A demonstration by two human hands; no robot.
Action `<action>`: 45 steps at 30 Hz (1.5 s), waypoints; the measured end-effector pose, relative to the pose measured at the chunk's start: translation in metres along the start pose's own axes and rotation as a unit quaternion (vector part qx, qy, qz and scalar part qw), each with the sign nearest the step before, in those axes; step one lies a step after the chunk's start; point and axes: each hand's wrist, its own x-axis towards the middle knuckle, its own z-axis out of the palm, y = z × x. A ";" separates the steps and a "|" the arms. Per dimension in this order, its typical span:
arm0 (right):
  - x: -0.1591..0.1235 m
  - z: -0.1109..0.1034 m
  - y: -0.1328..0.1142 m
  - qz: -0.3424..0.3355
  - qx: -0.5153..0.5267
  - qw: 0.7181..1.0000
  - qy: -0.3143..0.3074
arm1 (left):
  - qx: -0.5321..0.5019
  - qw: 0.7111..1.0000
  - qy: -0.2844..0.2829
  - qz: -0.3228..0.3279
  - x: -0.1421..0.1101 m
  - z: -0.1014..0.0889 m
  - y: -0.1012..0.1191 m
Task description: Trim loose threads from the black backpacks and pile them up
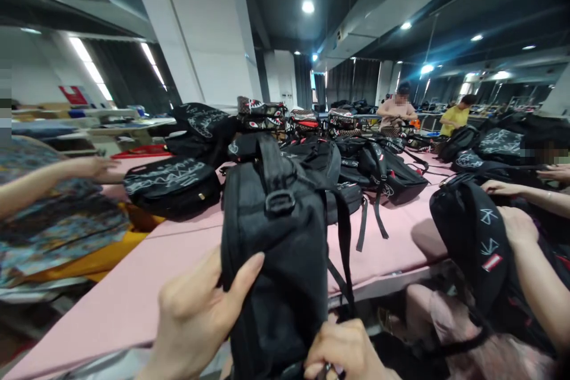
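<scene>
At near edge of pink table (129, 285), holding black backpack (285, 267) up on end, buckled handle on top, likely for access to its lower edge. Gripping left side with left hand (205, 303), with thumb laid across fabric and fingers round behind, probably to keep soft shell from sagging or twisting. Pinching lower right edge with right hand (342, 350), with fingers curled tight, perhaps on a zip; too cut off by frame to be sure. Letting side strap (345, 237) dangle on right, just above right hand. Beyond, see heaped black bags (394, 178), presumably kept back for elbow room. To right, note co-worker's hands (519, 225) on another backpack (467, 219); to left, co-worker's arm (44, 184) stretched toward printed bag (173, 187)
</scene>
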 end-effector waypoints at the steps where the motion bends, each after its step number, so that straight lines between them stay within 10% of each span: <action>1: 0.006 -0.005 0.004 0.023 0.027 0.999 0.014 | 0.004 1.000 0.011 -0.018 -0.009 0.007 -0.010; 8: 0.088 -0.058 0.019 0.112 0.025 0.973 0.200 | -0.007 0.994 -0.017 -0.112 -0.030 0.014 -0.059; 19: 0.139 -0.024 0.007 0.239 0.170 0.955 0.039 | -0.002 0.981 -0.019 -0.195 0.007 -0.013 -0.055; 27: 0.133 -0.019 -0.008 0.178 0.120 0.977 -0.002 | -0.136 0.955 -0.124 -0.233 0.064 -0.025 -0.045; 36: 0.142 -0.061 -0.035 -0.057 -0.262 0.962 0.042 | -0.450 0.790 -0.087 -0.408 0.075 -0.010 -0.010; 40: 0.162 -0.051 -0.054 -0.087 -0.349 0.932 -0.051 | -0.456 0.795 -0.105 -0.387 0.076 -0.006 -0.003; 45: 0.165 -0.051 -0.046 -0.036 -0.282 0.958 -0.033 | -0.451 0.805 -0.112 -0.368 0.071 -0.007 -0.007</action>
